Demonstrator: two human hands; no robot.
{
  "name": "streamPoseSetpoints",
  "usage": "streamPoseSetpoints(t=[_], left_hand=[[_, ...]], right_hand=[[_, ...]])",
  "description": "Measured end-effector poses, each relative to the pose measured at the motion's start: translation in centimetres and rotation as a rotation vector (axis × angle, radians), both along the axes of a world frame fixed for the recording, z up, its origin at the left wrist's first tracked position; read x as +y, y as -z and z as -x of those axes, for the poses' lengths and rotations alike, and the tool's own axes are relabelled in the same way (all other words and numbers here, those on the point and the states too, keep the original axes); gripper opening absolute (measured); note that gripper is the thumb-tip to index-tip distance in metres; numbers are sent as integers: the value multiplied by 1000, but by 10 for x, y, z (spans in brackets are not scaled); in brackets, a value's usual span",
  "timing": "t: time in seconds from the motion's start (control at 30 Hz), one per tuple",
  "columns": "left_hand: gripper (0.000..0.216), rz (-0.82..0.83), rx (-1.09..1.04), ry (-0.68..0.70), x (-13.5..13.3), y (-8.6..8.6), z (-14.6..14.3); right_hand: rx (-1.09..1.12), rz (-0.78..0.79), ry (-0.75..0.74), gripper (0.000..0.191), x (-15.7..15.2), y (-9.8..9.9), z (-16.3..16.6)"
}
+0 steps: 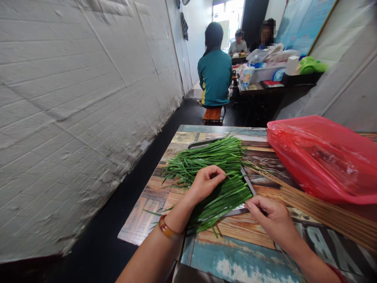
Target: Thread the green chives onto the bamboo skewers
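Long green garlic chives (206, 157) lie in two heaps on a metal tray (249, 182), which they mostly cover. My left hand (207, 181) is over the gap between the heaps, thumb and forefinger pinched together. Whatever is between those fingertips is too small to make out. At the tray's near right corner, the closed fingertips of my right hand (269, 214) touch the cut ends of the nearer heap. A thin bamboo skewer (290, 261) shows below that palm, in line with the grip. Many more skewers (318, 208) lie in a bundle to the right.
A red plastic bag (321, 157) covers a bulky item on the right of the patterned table (235, 259). A white wall (88, 98) runs along the left. Ahead, a person in teal (216, 76) sits on a stool; two others sit beyond, near a cluttered table (256, 88).
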State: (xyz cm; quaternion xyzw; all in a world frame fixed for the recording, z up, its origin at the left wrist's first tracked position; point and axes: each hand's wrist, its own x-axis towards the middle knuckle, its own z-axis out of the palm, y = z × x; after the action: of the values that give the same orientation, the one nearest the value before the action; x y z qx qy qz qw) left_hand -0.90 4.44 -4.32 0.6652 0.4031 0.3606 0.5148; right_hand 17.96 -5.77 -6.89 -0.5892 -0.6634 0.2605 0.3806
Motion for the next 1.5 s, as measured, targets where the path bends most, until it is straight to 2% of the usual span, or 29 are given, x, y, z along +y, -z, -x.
streamPoseSetpoints(t=[0.37,0.5,0.8,1.03,1.33,1.5], left_hand=[[21,13,18,1,-1,-5,0],[22,24,38,18,-2,-7,1],[21,-71,121,93,-1,-4,1],[18,-341,266,61,-4,-5,2],[6,-264,166,-34,-2,3,1],[13,-345,227,-89,-2,2,0]], right_hand=[[11,-17,34,28,-1,1,2],[-14,18,-9,28,0,4,-1],[-22,-3,-33,28,1,2,-2],[-28,-1,-24,29,1,2,-2],[-22,-5,-13,29,1,2,-2],[4,-5,-9,28,0,-1,1]])
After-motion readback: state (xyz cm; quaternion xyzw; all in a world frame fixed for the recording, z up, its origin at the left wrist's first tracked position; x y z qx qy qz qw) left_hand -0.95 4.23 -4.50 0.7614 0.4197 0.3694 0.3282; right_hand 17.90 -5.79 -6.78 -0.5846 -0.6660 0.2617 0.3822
